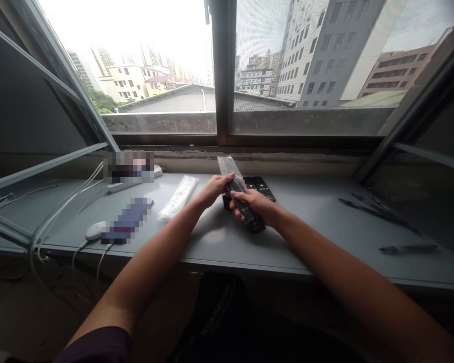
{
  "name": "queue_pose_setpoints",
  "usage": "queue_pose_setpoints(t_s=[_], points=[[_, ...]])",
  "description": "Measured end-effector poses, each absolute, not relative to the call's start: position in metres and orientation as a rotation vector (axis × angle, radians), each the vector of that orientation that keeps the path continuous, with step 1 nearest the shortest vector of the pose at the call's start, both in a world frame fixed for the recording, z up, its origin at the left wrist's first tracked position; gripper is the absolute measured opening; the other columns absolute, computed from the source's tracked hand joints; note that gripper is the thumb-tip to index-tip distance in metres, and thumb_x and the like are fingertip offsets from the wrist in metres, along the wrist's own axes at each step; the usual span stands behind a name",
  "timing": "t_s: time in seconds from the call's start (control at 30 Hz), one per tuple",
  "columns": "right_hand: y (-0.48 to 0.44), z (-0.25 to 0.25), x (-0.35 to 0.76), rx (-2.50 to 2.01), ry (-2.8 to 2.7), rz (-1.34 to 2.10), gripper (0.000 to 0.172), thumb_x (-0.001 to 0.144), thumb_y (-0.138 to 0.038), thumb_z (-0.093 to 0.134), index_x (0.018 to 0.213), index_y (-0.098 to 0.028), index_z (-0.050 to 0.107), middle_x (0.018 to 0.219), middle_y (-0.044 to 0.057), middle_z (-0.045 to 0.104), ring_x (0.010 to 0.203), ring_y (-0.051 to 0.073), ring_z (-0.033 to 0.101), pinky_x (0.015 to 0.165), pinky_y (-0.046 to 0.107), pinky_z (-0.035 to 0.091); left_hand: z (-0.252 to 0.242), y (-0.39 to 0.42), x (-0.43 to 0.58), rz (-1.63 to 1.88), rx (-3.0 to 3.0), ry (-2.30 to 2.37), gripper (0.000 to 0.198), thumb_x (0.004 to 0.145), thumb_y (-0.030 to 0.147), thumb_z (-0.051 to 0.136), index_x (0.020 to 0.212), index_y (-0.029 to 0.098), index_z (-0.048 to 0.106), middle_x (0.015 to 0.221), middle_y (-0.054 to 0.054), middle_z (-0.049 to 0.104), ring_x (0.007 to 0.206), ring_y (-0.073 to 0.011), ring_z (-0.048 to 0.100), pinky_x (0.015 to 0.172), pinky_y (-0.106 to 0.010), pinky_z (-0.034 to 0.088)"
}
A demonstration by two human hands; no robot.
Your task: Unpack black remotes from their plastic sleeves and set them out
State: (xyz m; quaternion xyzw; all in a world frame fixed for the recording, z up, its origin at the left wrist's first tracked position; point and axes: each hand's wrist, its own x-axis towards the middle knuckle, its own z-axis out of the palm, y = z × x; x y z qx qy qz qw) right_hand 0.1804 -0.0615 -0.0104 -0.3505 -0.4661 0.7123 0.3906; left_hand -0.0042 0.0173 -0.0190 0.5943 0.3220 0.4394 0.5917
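Grasping black remote [247, 214] in clear plastic bag [226, 168] with left hand [214, 191] and right hand [254, 205]; second remote [263, 186] just behind, on gray desk [212, 242].

Pixelation blurs the box at eleven o'clock [128, 167] and the packet at ten o'clock [127, 220], so I can't read either. My right hand [254, 205] partly hides the black remote control [263, 185] at twelve o'clock.

Two hands [214, 189] [255, 205] — two black remotes [263, 185] [251, 219], one mouse [94, 231].
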Motion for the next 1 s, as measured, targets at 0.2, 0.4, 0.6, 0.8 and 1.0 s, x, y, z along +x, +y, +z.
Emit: queue_pose_setpoints(t_s=[0.2,0.4,0.6,0.8,1.0], points=[[-0.059,-0.012,0.181,-0.889,-1.192,1.8,0.013,0.105,-0.026,0.074,0.101,-0.015,0.068,0.082,0.008,0.077,0.053,0.014,0.065,0.045,0.023,0.057,-0.016,0.02,-0.005,1.13,1.397,0.71,0.067,0.083,0.075,0.086,0.094,0.008,0.085,0.084,-0.013,0.081,0.068,-0.0186,0.068,0.063,-0.029,0.051],[-0.059,-0.014,0.181,-0.846,-1.233,1.81,0.018,0.104,-0.029,0.076,0.098,-0.016,0.066,0.082,0.007,0.077,0.049,0.013,0.063,0.042,0.023,0.053,-0.015,0.021,-0.008,1.252,1.428,0.75,0.069,0.081,0.077,0.086,0.095,0.01,0.084,0.089,-0.014,0.082,0.076,-0.021,0.072,0.07,-0.03,0.056],[-0.06,-0.014,0.18,-0.848,-1.242,1.802,0.021,0.102,-0.032,0.079,0.097,-0.017,0.066,0.08,0.006,0.076,0.047,0.012,0.059,0.039,0.022,0.048,-0.018,0.025,-0.009,1.246,1.381,0.779,0.067,0.078,0.078,0.088,0.09,0.012,0.083,0.085,-0.011,0.08,0.076,-0.0216,0.072,0.073,-0.031,0.057],[-0.059,-0.015,0.181,-0.832,-1.25,1.8,0.023,0.101,-0.034,0.08,0.098,-0.016,0.066,0.082,0.006,0.076,0.048,0.012,0.061,0.04,0.023,0.051,-0.015,0.02,-0.009,1.161,1.271,0.805,0.068,0.081,0.076,0.086,0.09,0.009,0.082,0.081,-0.014,0.078,0.078,-0.0245,0.075,0.071,-0.031,0.056],[-0.057,-0.018,0.182,-0.838,-1.251,1.806,0.024,0.101,-0.036,0.08,0.097,-0.017,0.065,0.082,0.006,0.076,0.049,0.012,0.062,0.041,0.023,0.052,-0.012,0.015,-0.007,1.058,1.294,0.788,0.063,0.084,0.071,0.087,0.092,0.008,0.084,0.089,-0.017,0.08,0.075,-0.0238,0.075,0.063,-0.03,0.051]])
